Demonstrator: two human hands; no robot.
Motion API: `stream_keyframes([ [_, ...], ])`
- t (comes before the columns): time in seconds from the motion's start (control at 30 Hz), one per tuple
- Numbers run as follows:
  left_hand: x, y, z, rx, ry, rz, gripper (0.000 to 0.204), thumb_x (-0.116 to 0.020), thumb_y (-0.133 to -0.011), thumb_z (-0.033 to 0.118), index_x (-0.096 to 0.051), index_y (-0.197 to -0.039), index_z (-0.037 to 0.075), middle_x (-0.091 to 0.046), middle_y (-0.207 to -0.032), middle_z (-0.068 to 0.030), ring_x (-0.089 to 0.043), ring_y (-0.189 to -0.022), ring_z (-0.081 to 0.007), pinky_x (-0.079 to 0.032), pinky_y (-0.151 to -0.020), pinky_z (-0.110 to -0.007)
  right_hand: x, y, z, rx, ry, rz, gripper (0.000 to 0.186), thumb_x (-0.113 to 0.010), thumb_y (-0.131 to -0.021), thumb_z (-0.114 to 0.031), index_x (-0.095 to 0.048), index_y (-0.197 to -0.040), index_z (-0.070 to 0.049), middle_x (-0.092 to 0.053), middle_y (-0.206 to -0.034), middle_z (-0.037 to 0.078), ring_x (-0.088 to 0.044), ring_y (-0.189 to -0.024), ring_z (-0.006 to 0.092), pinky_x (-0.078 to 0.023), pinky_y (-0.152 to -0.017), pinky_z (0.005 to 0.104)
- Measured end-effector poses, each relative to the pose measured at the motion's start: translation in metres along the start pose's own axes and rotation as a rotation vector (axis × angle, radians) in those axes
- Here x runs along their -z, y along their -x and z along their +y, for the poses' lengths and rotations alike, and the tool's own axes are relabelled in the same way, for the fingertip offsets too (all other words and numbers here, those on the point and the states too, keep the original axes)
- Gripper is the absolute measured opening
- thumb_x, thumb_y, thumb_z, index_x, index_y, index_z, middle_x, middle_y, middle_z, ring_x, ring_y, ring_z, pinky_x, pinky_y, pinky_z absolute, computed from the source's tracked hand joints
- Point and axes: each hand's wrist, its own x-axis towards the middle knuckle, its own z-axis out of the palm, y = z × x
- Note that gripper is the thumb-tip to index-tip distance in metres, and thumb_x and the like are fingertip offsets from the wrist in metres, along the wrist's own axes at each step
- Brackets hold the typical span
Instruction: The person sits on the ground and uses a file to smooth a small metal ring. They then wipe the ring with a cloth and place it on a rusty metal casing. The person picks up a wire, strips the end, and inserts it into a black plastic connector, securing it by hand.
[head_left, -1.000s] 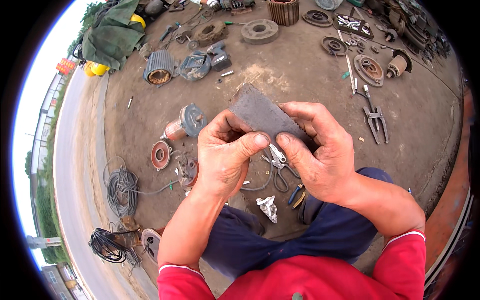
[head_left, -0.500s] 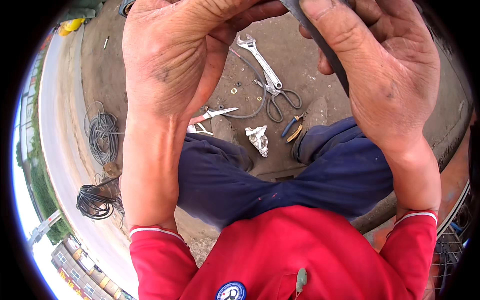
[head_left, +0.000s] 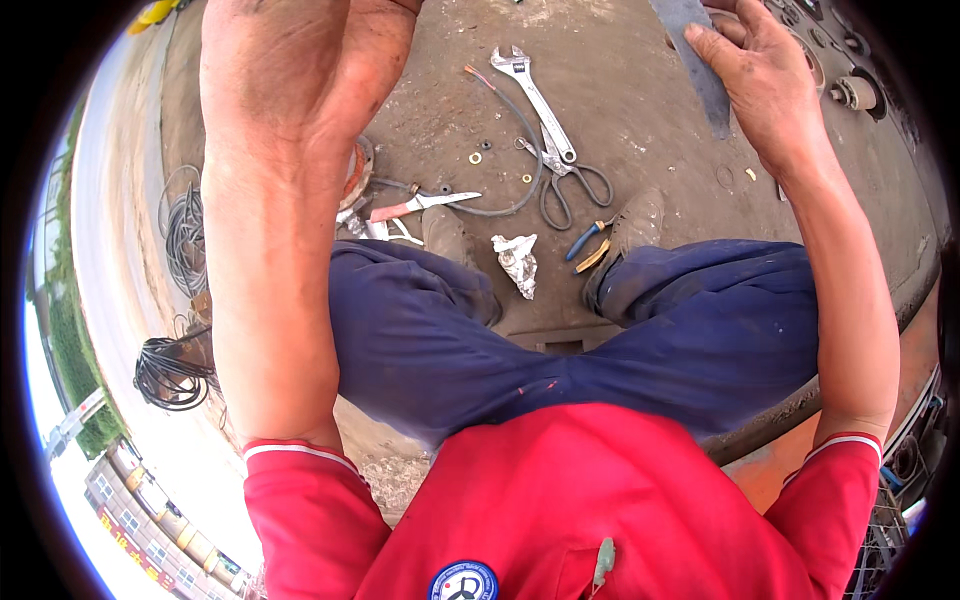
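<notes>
My right hand (head_left: 765,85) grips a flat, dark grey strip (head_left: 695,75) between thumb and fingers at the upper right; the strip's far end runs out of the picture. At the upper left is my left hand (head_left: 300,65), raised, its fingers cut off by the top edge, so what they do is hidden. Between my arms, on the ground, lie an adjustable wrench (head_left: 537,105), black-handled scissors (head_left: 570,185) and a knife (head_left: 425,205) with a reddish handle. Blue-handled pliers (head_left: 588,240) rest by my right shoe, near a crumpled white wrapper (head_left: 517,265).
A thin dark cable (head_left: 500,211) curves around the tools, with small washers (head_left: 475,158) beside it. Wire coils (head_left: 187,240) lie at the left. Round metal parts (head_left: 857,93) stand at the far right, and an orange surface (head_left: 775,470) is at the lower right.
My hands have moved apart: the left one up and leftward, the right one away and upward with the strip. More of the ground and the metal parts at right now show.
</notes>
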Motion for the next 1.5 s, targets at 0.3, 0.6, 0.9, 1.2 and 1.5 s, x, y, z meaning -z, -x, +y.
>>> stream_keyframes([
  [0.3,0.077,0.016,0.016,0.031,0.010,-0.041,0.029,-0.052,-0.098,0.010,-0.051,-0.124,-0.003,-0.062,-0.085,-0.0050,-0.057,-0.067,-0.0104,-0.051,-0.064,-0.021,-0.033,-0.028,0.147,-0.252,0.670,-0.585,0.028,-0.057,-0.085,-0.005,-0.056,-0.113,0.001,-0.067,-0.096,0.021,-0.065,-0.091,0.0330,-0.050,-0.081,0.0431],
  [0.6,0.191,0.112,-0.112,0.559,0.288,0.468,0.022,-0.056,-0.096,0.012,-0.059,-0.113,-0.002,-0.057,-0.078,-0.0015,-0.051,-0.066,-0.0119,-0.041,-0.060,-0.023,-0.128,-0.018,0.269,-0.167,0.933,-0.689,0.025,-0.053,-0.086,-0.010,-0.062,-0.109,-0.005,-0.067,-0.107,0.019,-0.063,-0.103,0.0378,-0.051,-0.086,0.0468],
  [0.9,0.200,0.205,-0.219,1.086,0.245,0.700,0.017,-0.061,-0.095,0.016,-0.064,-0.109,0.007,-0.062,-0.091,-0.0009,-0.057,-0.081,-0.0124,-0.044,-0.070,-0.028,-0.263,0.000,0.265,-0.049,0.791,-0.530,0.019,-0.066,-0.084,-0.018,-0.066,-0.101,-0.010,-0.060,-0.106,0.014,-0.062,-0.101,0.0340,-0.052,-0.083,0.0459],
  [1.2,0.203,0.245,-0.265,1.140,0.058,0.588,0.025,-0.057,-0.086,-0.004,-0.057,-0.111,-0.002,-0.061,-0.102,-0.0095,-0.062,-0.088,-0.0182,-0.055,-0.077,-0.032,-0.277,0.002,0.284,0.122,0.879,-0.536,0.017,-0.068,-0.083,-0.020,-0.067,-0.097,-0.010,-0.056,-0.096,0.012,-0.061,-0.094,0.0325,-0.053,-0.078,0.0446],
  [1.5,0.237,0.240,-0.264,0.779,-0.589,0.786,0.020,-0.050,-0.098,0.014,-0.059,-0.109,0.000,-0.059,-0.080,-0.0039,-0.056,-0.064,-0.0105,-0.046,-0.053,-0.026,-0.278,0.003,0.267,-0.029,0.626,-0.437,0.014,-0.065,-0.089,-0.018,-0.069,-0.099,-0.010,-0.061,-0.089,0.014,-0.063,-0.084,0.0356,-0.051,-0.074,0.0434],
])
